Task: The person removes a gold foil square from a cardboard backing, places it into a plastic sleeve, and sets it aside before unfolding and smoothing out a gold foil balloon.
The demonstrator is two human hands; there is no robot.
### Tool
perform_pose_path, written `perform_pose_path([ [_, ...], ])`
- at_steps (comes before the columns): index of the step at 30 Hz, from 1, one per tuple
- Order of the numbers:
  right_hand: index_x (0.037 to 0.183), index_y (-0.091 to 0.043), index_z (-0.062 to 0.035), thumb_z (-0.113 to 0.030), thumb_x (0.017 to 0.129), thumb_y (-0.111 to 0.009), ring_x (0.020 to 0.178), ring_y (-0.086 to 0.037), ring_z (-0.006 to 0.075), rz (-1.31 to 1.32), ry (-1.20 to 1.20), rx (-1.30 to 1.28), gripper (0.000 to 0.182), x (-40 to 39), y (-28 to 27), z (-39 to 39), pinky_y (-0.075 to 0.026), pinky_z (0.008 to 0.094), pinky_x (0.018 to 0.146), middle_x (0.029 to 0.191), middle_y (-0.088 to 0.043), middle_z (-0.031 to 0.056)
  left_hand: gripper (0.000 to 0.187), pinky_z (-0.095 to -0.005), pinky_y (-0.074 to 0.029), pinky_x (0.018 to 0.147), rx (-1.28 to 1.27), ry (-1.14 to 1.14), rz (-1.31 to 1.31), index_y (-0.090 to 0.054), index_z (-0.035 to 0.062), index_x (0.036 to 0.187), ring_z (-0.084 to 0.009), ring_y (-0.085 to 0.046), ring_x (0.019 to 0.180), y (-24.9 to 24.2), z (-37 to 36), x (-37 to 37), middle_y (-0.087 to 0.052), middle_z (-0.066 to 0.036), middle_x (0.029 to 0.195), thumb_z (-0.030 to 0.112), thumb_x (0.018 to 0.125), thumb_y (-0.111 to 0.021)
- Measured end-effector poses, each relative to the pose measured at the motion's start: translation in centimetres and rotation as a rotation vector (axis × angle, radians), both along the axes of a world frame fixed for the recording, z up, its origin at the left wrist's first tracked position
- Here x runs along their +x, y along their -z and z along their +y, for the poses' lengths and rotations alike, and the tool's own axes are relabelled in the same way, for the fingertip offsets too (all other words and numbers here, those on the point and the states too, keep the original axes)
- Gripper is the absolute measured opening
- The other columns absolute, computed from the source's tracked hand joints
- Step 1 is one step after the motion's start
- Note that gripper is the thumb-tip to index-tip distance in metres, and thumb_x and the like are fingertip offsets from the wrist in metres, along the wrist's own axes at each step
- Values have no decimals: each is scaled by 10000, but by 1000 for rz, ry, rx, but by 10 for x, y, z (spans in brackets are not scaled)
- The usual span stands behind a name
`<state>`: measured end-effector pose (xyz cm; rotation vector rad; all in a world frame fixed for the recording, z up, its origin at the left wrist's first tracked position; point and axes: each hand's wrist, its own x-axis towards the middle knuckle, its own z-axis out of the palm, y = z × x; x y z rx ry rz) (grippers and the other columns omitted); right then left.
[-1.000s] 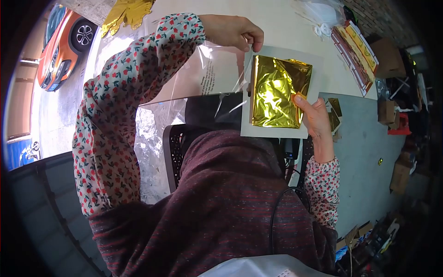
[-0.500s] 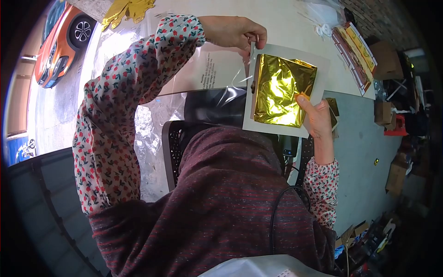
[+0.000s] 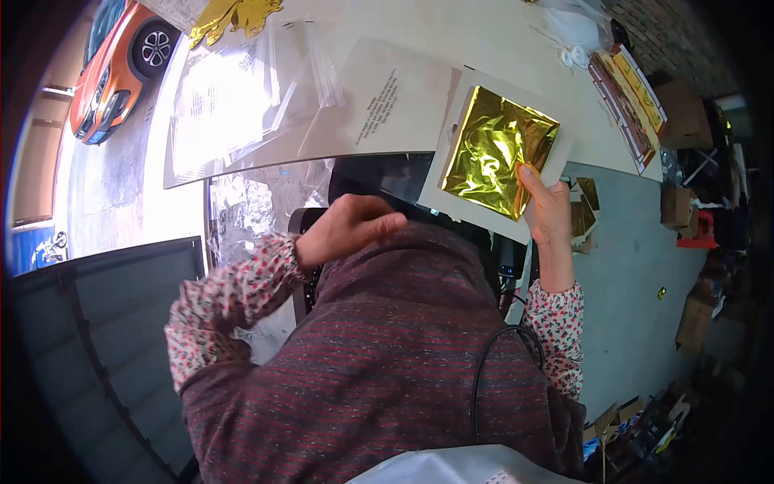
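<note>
My right hand (image 3: 548, 211) grips a shiny gold foil sheet (image 3: 501, 153) and the white card (image 3: 436, 192) behind it, thumb on the foil and other fingers underneath. Foil and card are held tilted at the table's near edge. My left hand (image 3: 351, 228) is over my lap, apart from the card, with nothing visible in it. Its thumb points right, away from the index finger; the other fingers are mostly hidden. A clear plastic bag with printed text (image 3: 385, 101) lies on the table, left of the card.
More clear bags (image 3: 222, 109) lie in glare at the table's left, below gold foil pieces (image 3: 234, 20). A patterned printed box (image 3: 625, 105) rests at the right table edge. Cardboard boxes (image 3: 693, 310) stand on the floor. An orange car (image 3: 117, 77) is outside.
My left hand has left the card's top edge and come down left over my lap. The foil and card have turned slightly clockwise, still in my right hand.
</note>
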<state>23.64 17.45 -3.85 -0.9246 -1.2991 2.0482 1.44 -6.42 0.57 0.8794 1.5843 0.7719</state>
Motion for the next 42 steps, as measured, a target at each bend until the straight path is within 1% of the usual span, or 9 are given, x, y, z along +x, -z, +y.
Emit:
perform_pose_path([
  [2, 1137, -680, -15, -91, 913, -702, 937, -639, 96, 2, 7, 2, 238, 1, 2, 0, -503, 269, 849, 1062, -700, 46, 378, -285, -551, 732, 110, -407, -384, -628, -8, 1152, -152, -672, 844, 24, -5, 17, -677, -92, 1019, 318, 963, -649],
  [6, 1124, -685, -13, -99, 913, -706, 935, -637, 101, -5, 22, 32, 229, -2, -2, 0, -501, 270, 850, 1068, -697, 49, 329, -292, -574, 785, 143, -686, -652, -629, -28, 1164, -171, -685, 898, 26, 18, 33, -675, -78, 1039, 243, 976, -631],
  [20, 1111, -689, -29, -97, 937, -676, 952, -630, 105, 17, 14, 12, 187, 5, 1, -1, -492, 264, 861, 1064, -696, 37, 377, -317, -564, 828, 185, -718, -716, -608, -46, 1153, -214, -700, 933, 32, 36, 69, -701, -128, 1023, 300, 1009, -566],
  [23, 1100, -694, -34, -96, 934, -679, 958, -626, 102, 36, 5, -2, 178, 8, 4, 1, -485, 265, 872, 1061, -696, 36, 352, -299, -557, 793, 101, -455, -569, -630, -60, 1095, -171, -688, 874, 33, 12, 53, -701, -118, 965, 275, 1014, -559],
  [24, 1097, -695, -36, -96, 933, -681, 960, -625, 101, 48, 4, -1, 175, 7, 5, 1, -483, 266, 876, 1059, -696, 36, 345, -287, -558, 740, 56, -354, -270, -668, -57, 1015, -128, -670, 822, 25, 7, 44, -698, -122, 936, 277, 1005, -586],
  [27, 1121, -680, -32, -113, 922, -698, 974, -621, 102, -11, -23, -20, 216, 11, 9, 3, -482, 280, 888, 1064, -691, 35, 202, -313, -538, 706, 676, -297, 299, -669, -33, 987, -182, -673, 820, -9, 20, 23, -690, -112, 908, 160, 967, -613],
  [29, 1180, -635, -14, -118, 903, -714, 990, -620, 117, -96, 6, -11, 306, 12, 11, 5, -481, 295, 905, 1097, -675, 28, 124, -300, -536, 749, 761, -199, 684, -691, -2, 997, -229, -674, 852, -37, 57, -1, -684, -125, 915, 23, 907, -608],
  [34, 1204, -637, -54, -84, 921, -683, 1010, -634, 119, 61, 23, -24, 288, 8, 16, 9, -476, 287, 932, 1118, -678, 25, 480, -395, -482, 992, 864, 232, 763, -586, 41, 1224, -317, -556, 1168, -18, 139, -54, -571, -129, 1241, -22, 764, -704],
  [42, 1139, -674, -51, -81, 924, -682, 986, -646, 120, 29, 51, -80, 218, 0, 8, 9, -488, 273, 916, 1070, -697, 33, 589, -398, -487, 982, 472, 638, 687, -507, 81, 1342, -326, -565, 1119, -37, 180, -79, -501, -134, 1213, 39, 799, -730],
])
